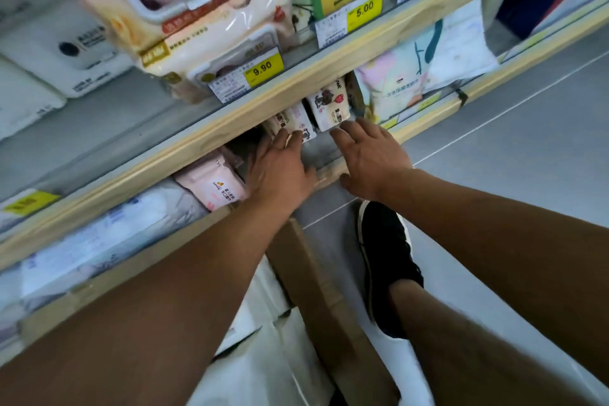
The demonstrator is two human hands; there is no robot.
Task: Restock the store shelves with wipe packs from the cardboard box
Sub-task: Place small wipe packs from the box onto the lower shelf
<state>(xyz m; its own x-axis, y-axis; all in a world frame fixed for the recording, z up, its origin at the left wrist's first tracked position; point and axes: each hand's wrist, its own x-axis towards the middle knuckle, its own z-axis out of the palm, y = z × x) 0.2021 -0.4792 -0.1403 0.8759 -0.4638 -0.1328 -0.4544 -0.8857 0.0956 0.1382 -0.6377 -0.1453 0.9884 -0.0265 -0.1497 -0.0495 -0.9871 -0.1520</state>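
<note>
Both hands reach into the lower tier of the pale wooden shelf unit (230, 115). The left hand (283, 165) lies with straight fingers pressed against a small white wipe pack printed with dark figures (293, 123), which sits tilted at the shelf mouth. The right hand (369, 155) is spread, fingers relaxed, its tips just beside a second small white wipe pack with a red mark (329, 105) that stands more upright; whether it actually touches that pack cannot be told. Neither hand pinches anything.

The open brown cardboard box (316, 277) stands on the grey floor below, between the shelf front and a black shoe with a white sole (385, 257). White contents show inside it, too blurred to identify.

Likely faults from this position:

- Toppling — the tilted pack is only pushed, not gripped. An uneven push may roll it flat or send it off the shelf lip toward the box.
- Knock-on — the two packs stand near each other, so a shove on one may tip its neighbour.
- Crowding — a pale pink soft wipe pack (214, 184) sits just left of the left wrist, and a sideways sweep of the forearm may drag it out.
- Footing — the shoe is close to the box wall, and a step forward may shift the box.
</note>
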